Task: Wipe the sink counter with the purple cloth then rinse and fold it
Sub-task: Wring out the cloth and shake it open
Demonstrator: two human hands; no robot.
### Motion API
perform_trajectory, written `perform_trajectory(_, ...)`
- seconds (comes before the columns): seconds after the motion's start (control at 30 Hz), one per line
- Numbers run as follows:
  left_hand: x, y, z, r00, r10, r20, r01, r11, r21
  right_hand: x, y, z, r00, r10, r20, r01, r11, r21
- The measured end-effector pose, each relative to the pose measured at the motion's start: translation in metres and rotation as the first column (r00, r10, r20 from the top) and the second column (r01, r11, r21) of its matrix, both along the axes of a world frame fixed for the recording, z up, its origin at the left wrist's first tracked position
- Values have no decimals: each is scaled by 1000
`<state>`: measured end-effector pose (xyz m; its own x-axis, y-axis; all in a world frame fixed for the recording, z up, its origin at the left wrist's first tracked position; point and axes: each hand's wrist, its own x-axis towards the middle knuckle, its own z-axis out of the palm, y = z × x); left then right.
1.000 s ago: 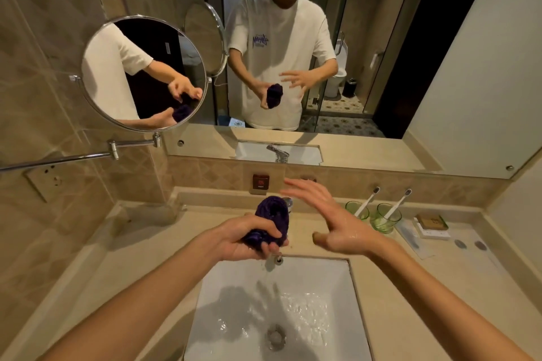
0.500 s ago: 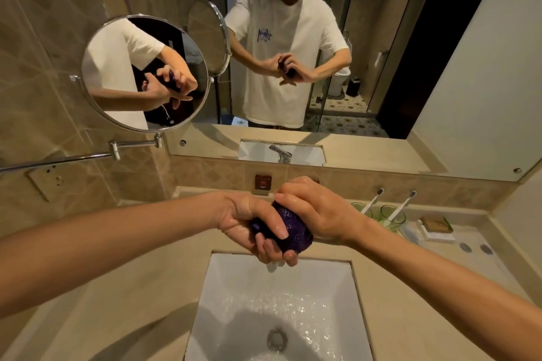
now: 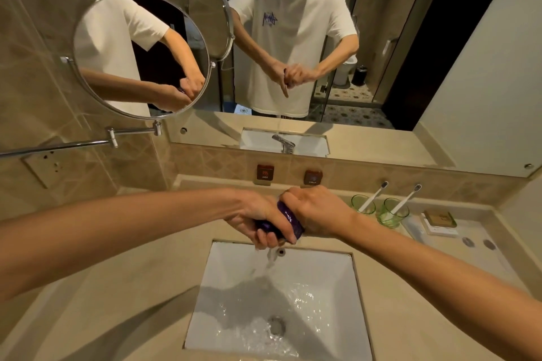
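The purple cloth [image 3: 289, 218] is bunched into a tight wet wad above the back edge of the white sink [image 3: 228, 287]. My left hand [image 3: 258, 223] grips it from below and the left. My right hand [image 3: 315, 209] clamps over it from the right. Both hands squeeze it, and water streams from the wad down into the basin. Most of the cloth is hidden inside my fingers. The tap is hidden behind my hands. The beige sink counter [image 3: 123, 287] surrounds the basin.
Two green glasses [image 3: 393, 214] with toothbrushes stand at the back right, beside a small box and white packet [image 3: 440, 221]. A round swing-arm mirror [image 3: 140, 54] juts from the left wall. The wall mirror [image 3: 381, 53] runs along the back, with hot and cold buttons below it.
My right hand came from open beside the cloth to clamp over it. Both hands have tightened on the wad, and water now runs out of it into the sink.
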<state>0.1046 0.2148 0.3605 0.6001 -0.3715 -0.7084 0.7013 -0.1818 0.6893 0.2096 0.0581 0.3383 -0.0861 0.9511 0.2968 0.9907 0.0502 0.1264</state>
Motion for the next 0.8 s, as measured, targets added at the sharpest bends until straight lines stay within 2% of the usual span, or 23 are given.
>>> perform_trajectory(0.13,3,-1,-20,990,-52,132,9,952,306,-13,13,-6,980,-189,61,198,955,-219)
perform_trajectory(0.23,2,-6,-38,961,-54,271,-102,843,529,-22,23,-8,954,-276,115,298,895,-332)
perform_trajectory(0.33,0,-14,-56,928,-106,357,-185,701,689,-29,30,-13,923,-361,129,377,795,-475)
perform_trajectory(0.4,-4,-20,-66,915,-143,377,-210,630,748,-30,34,-19,898,-427,107,408,717,-564)
perform_trajectory(0.53,-13,-30,-86,897,-174,406,-252,554,794,-31,41,-43,849,-527,47,409,597,-690)
perform_trajectory(0.7,-18,-34,-98,869,-336,362,-241,351,905,-27,44,-62,748,-656,-102,349,520,-780)
perform_trajectory(0.8,-18,-35,-102,843,-446,301,-199,261,945,-32,40,-68,663,-716,-217,299,520,-801)
